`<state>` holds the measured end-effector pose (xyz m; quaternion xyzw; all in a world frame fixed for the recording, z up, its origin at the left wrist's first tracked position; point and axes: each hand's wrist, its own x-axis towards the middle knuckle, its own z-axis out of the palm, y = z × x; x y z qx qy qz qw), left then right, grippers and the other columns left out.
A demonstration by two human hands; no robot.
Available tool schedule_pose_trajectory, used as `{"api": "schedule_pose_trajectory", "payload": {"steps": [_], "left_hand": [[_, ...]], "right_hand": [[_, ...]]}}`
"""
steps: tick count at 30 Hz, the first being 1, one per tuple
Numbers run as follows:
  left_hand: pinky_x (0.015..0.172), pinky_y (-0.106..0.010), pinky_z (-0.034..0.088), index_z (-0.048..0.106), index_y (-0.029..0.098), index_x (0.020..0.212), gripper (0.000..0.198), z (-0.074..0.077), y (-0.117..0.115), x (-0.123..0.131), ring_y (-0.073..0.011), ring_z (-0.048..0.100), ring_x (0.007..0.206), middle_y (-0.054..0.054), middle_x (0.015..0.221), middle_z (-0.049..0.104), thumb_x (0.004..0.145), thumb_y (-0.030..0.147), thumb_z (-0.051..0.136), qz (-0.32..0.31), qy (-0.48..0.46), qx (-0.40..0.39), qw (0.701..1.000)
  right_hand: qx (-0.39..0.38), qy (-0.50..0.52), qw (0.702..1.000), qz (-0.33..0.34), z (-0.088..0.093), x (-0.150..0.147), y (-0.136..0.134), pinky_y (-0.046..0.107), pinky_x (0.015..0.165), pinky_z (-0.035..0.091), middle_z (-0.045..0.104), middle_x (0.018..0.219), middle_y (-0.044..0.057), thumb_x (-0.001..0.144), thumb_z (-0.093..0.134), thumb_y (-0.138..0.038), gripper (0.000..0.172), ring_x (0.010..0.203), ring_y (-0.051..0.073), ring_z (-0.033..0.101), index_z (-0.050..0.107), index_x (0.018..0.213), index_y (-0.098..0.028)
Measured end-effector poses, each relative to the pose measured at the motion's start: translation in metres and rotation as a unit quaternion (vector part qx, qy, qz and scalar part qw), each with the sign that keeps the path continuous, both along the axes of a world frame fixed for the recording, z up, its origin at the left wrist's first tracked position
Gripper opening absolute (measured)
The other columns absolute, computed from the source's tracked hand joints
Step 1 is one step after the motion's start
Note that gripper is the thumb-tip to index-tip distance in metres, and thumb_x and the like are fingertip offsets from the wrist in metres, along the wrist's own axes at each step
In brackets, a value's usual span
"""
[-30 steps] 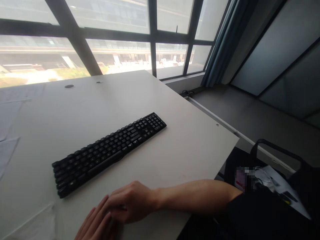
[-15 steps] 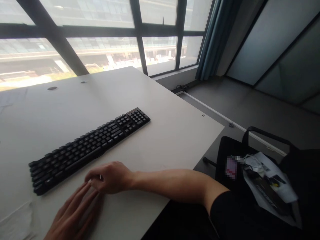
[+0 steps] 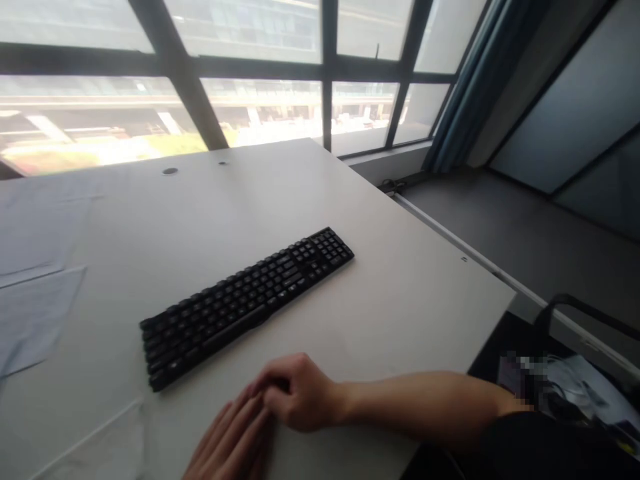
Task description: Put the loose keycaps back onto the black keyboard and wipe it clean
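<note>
My left hand (image 3: pixel 234 437) lies on the white desk at the bottom of the head view, its fingers stretched out and close together. Its fingertips touch the curled fingers of my right hand (image 3: pixel 299 393), which rests on its side on the desk. My right thumb and forefinger are bent toward each other in a loose fist, and no object shows in them. Just beyond both hands, apart from them, lies a black full-size keyboard (image 3: pixel 247 300), slanting away to the right.
Papers (image 3: pixel 35 313) lie on the left of the desk (image 3: pixel 400 293), and a thin clear sheet (image 3: pixel 107 447) is at the front left. Beyond the right edge is a dark chair or bag with loose items (image 3: pixel 575 387). Windows (image 3: pixel 280 110) and a blue curtain (image 3: pixel 467 80) stand behind.
My view has turned left, so the keyboard, hands and desk appear further right, and more papers show at the left. The hands keep the same pose, touching each other.
</note>
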<state>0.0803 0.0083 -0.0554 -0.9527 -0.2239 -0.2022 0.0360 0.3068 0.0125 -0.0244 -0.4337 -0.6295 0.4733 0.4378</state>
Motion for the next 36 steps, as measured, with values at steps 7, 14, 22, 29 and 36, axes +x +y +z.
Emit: {"api": "schedule_pose_trajectory", "payload": {"steps": [7, 14, 22, 29, 36], "left_hand": [[0.118, -0.031, 0.043, 0.058, 0.021, 0.143, 0.046, 0.011, -0.013, 0.017, -0.0219, 0.051, 0.142, -0.003, 0.151, 0.057, 0.097, 0.02, 0.051, 0.049, 0.005, 0.033, 0.998], [0.114, -0.033, 0.048, 0.055, 0.022, 0.147, 0.053, 0.022, -0.019, 0.023, -0.0237, 0.051, 0.142, -0.004, 0.153, 0.054, 0.094, 0.016, 0.051, 0.075, 0.019, -0.006, 0.997], [0.108, -0.041, 0.054, 0.055, 0.025, 0.144, 0.059, 0.023, -0.023, 0.031, -0.0281, 0.055, 0.137, -0.006, 0.149, 0.058, 0.086, 0.015, 0.058, 0.123, 0.014, -0.088, 0.988], [0.107, -0.046, 0.054, 0.061, 0.029, 0.134, 0.047, 0.024, -0.02, 0.037, -0.0277, 0.056, 0.134, -0.006, 0.142, 0.063, 0.09, 0.013, 0.058, 0.153, -0.028, -0.16, 0.975], [0.106, -0.041, 0.054, 0.072, 0.026, 0.116, 0.026, 0.024, -0.009, 0.031, -0.0257, 0.062, 0.128, -0.01, 0.128, 0.071, 0.095, 0.019, 0.056, 0.127, -0.114, -0.208, 0.963]], "right_hand": [[-0.059, 0.056, 0.996, -0.035, 0.0, 0.002, -0.016, 0.024, 0.073, 0.051, 0.075, 0.082, 0.003, 0.082, 0.056, -0.013, 0.022, 0.076, 0.016, 0.068, 0.076, 0.089, -0.018], [-0.048, 0.042, 0.998, -0.022, -0.004, 0.007, -0.013, 0.025, 0.077, 0.05, 0.075, 0.083, 0.003, 0.086, 0.055, -0.015, 0.02, 0.08, 0.017, 0.068, 0.074, 0.087, -0.018], [-0.04, 0.055, 0.997, -0.031, -0.008, 0.008, -0.007, 0.025, 0.071, 0.048, 0.071, 0.076, 0.001, 0.084, 0.054, -0.015, 0.019, 0.074, 0.016, 0.064, 0.072, 0.083, -0.019], [-0.03, 0.073, 0.995, -0.055, -0.009, 0.006, -0.001, 0.025, 0.067, 0.046, 0.067, 0.07, 0.0, 0.081, 0.053, -0.016, 0.018, 0.069, 0.016, 0.061, 0.071, 0.079, -0.019], [-0.025, 0.076, 0.995, -0.06, -0.007, 0.004, 0.006, 0.025, 0.063, 0.044, 0.064, 0.064, -0.001, 0.08, 0.053, -0.018, 0.018, 0.063, 0.015, 0.059, 0.071, 0.08, -0.017]]}}
